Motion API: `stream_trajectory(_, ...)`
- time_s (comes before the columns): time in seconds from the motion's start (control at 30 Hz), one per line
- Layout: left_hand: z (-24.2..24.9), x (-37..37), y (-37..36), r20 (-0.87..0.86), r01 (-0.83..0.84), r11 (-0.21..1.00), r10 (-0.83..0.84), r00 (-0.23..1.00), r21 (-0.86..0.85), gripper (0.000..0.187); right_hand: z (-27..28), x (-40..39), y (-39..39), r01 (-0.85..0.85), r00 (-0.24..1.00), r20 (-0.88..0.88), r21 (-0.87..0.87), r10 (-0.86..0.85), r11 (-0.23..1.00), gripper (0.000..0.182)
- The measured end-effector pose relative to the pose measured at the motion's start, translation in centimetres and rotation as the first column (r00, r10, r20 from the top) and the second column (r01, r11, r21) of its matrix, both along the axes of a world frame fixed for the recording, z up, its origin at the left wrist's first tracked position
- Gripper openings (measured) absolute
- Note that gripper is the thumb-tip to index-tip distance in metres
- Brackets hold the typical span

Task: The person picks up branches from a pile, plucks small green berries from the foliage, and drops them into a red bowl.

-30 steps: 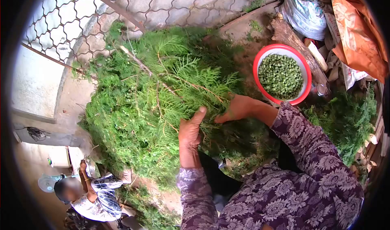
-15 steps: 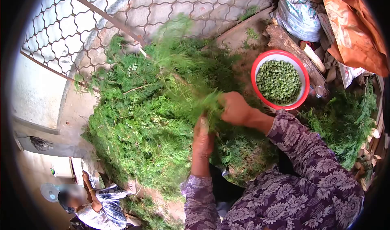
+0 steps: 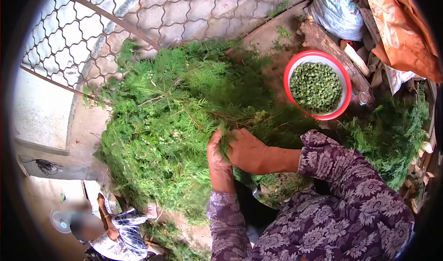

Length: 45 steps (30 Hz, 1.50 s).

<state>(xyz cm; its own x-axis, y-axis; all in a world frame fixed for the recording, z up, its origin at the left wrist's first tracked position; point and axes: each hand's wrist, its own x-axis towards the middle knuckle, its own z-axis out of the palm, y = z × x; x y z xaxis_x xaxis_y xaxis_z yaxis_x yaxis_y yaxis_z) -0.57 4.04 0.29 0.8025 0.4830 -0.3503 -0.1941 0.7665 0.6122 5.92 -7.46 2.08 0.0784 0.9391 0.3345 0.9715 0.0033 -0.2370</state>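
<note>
My left hand [image 3: 217, 152] and my right hand [image 3: 248, 151] are close together in front of me, both closed on a feathery green branch [image 3: 258, 120]. Thin fronds stick out between the fingers, and the rest spreads away to the right, partly blurred. Below and beyond my hands lies a big heap of cut green branches [image 3: 152, 150], with small pale green cones among the leaves. To the right of my hands a red-rimmed white basin [image 3: 288, 88] holds many small round green cones [image 3: 316, 88].
A log [image 3: 332, 48], a white sack [image 3: 339, 14] and an orange sack [image 3: 397, 25] lie behind the basin. More branches [image 3: 392, 136] are at right. A wire-mesh gate [image 3: 184, 12] borders the far side. Another person [image 3: 115, 228] sits at lower left.
My hands have come lower and to the left, closer together. The branch that stood blurred above them now lies across to the right.
</note>
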Motion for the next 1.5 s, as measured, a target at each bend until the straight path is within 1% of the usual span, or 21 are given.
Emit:
stream_trajectory(0.07, -0.6, 0.1, 0.8, -0.030, 0.026, 0.997, -0.024, 0.999, 0.072, 0.020, 0.3, 0.0, -0.3, -0.013, 1.000, 0.007, 0.048, 0.013, 0.999, 0.017)
stream_trajectory(0.17, -0.6, -0.2, 1.7, -0.029, 0.088, 0.977, -0.096, 0.995, -0.193, 0.019, 1.3, 0.2, -0.8, -0.066, 0.998, -0.018, 0.093, 0.068, 0.993, 0.021)
stream_trajectory(0.23, 0.2, -0.6, 1.8, -0.020, 0.116, 0.976, -0.122, 0.992, -0.187, 0.019, 1.9, 1.1, -0.9, -0.172, 0.941, -0.252, 0.212, 0.224, 0.962, 0.028)
stream_trajectory(0.27, 0.3, -0.7, 2.0, -0.199, 0.021, 0.994, -0.042, 0.979, -0.108, 0.017, 2.3, 1.6, -0.9, -0.178, 0.940, -0.252, 0.213, 0.230, 0.961, 0.028)
stream_trajectory(0.33, 0.1, -0.9, 2.0, -0.182, -0.054, 0.997, 0.045, 0.982, -0.049, 0.019, 3.1, 3.0, -1.0, -0.063, 0.734, -0.550, 0.529, 0.398, 0.846, 0.032)
stream_trajectory(0.43, 1.6, -0.5, 1.4, -0.292, -0.197, 0.978, 0.210, 0.933, 0.073, 0.024, 3.8, 5.8, -1.9, 0.193, 0.174, -0.933, 0.347, 0.316, 0.918, 0.024)
stream_trajectory(0.5, 0.8, -1.1, 2.2, -0.237, -0.202, 0.947, 0.262, 0.935, 0.251, 0.026, 3.5, 7.4, -2.0, 0.294, 0.139, -0.953, 0.298, 0.268, 0.908, 0.020)
stream_trajectory(0.53, -1.3, -2.5, 2.4, -0.019, -0.114, 0.396, 0.317, 0.948, 0.911, 0.025, 4.0, 7.6, -2.4, 0.278, 0.123, -0.968, 0.243, 0.217, 0.929, 0.019)
stream_trajectory(0.57, 0.5, -1.8, 1.3, -0.018, -0.116, 0.397, 0.318, 0.948, 0.910, 0.025, 4.4, 7.7, -2.6, 0.258, 0.107, -0.981, 0.187, 0.164, 0.948, 0.018)
stream_trajectory(0.63, 3.8, -0.8, -0.7, -0.363, -0.215, 0.800, 0.471, 0.804, 0.560, 0.030, 3.3, 7.3, -2.2, 0.240, 0.133, -0.972, 0.219, 0.191, 0.946, 0.019)
stream_trajectory(0.67, 1.9, -1.8, 0.5, -0.109, -0.152, 0.664, 0.334, 0.936, 0.732, 0.029, 2.9, 7.0, -2.1, 0.226, 0.157, -0.963, 0.252, 0.221, 0.941, 0.019)
stream_trajectory(0.7, 0.0, -2.5, 1.2, -0.111, -0.154, 0.666, 0.337, 0.935, 0.730, 0.029, 2.9, 6.8, -2.1, 0.223, 0.155, -0.964, 0.249, 0.218, 0.943, 0.019)
stream_trajectory(0.8, 0.7, -2.1, 1.3, -0.276, -0.253, 0.836, 0.422, 0.863, 0.487, 0.037, 2.7, 6.4, -1.9, 0.213, 0.650, -0.754, 0.298, 0.093, 0.930, 0.028)
stream_trajectory(0.87, -0.2, -2.5, 2.0, -0.100, -0.177, 0.604, 0.396, 0.913, 0.777, 0.041, 2.3, 5.9, -1.5, 0.159, 0.787, -0.611, 0.331, 0.082, 0.930, 0.027)
stream_trajectory(0.93, 0.2, -2.1, 1.5, -0.087, -0.251, 0.639, 0.448, 0.890, 0.727, 0.031, 1.6, 4.9, -1.2, 0.083, 0.931, -0.360, 0.350, 0.052, 0.933, 0.027)
stream_trajectory(1.0, 0.6, -1.9, 1.5, -0.072, -0.328, 0.664, 0.499, 0.863, 0.671, 0.028, 1.5, 3.8, -1.1, 0.089, 0.948, -0.319, 0.321, 0.019, 0.943, 0.027)
stream_trajectory(1.07, 0.3, -2.6, 1.7, -0.028, -0.271, 0.589, 0.447, 0.894, 0.761, 0.084, 2.0, 3.2, -0.9, 0.106, 0.948, -0.318, 0.335, 0.006, 0.936, 0.030)
stream_trajectory(1.17, 0.2, -2.9, 1.7, 0.033, -0.303, 0.509, 0.472, 0.881, 0.805, 0.099, 1.6, 3.0, -0.6, 0.158, 0.850, -0.521, 0.387, 0.074, 0.908, 0.025)
stream_trajectory(1.27, -0.9, -3.4, 2.7, 0.128, -0.309, 0.361, 0.446, 0.886, 0.880, 0.091, 1.8, 3.8, -1.1, -0.004, 0.669, -0.742, 0.056, 0.045, 0.998, 0.020)
stream_trajectory(1.43, -1.5, -3.8, 3.6, 0.241, -0.355, 0.237, 0.402, 0.883, 0.904, 0.079, 2.8, 4.4, -1.3, 0.041, 0.639, -0.765, 0.141, 0.083, 0.989, 0.019)
stream_trajectory(1.5, -1.7, -3.9, 3.5, 0.126, -0.267, 0.224, 0.497, 0.858, 0.937, 0.080, 2.7, 5.1, -1.4, 0.160, 0.609, -0.785, 0.266, 0.117, 0.951, 0.018)
